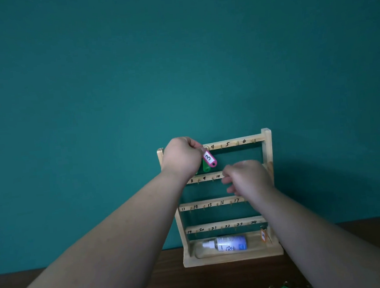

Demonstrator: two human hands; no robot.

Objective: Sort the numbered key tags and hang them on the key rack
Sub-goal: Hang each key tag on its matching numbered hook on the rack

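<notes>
Pink plastic tag numbered 3 dangles from the pinching left hand at the top rail of the wooden rack. This looks like the hanging step: next its ring must catch hook 3. Right hand, lower-right, is loose and seems empty.

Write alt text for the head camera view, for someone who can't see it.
A left hand holds a pink tag numbered 3 at the top rail of a wooden key rack; the right hand hovers by the second rail.

A wooden key rack — four rails with handwritten numbers — is stood upright. A pink tag marked 3 is held tilted at the top rail, a green tag is hung just behind it, and an orange tag is hung under 24.
</notes>
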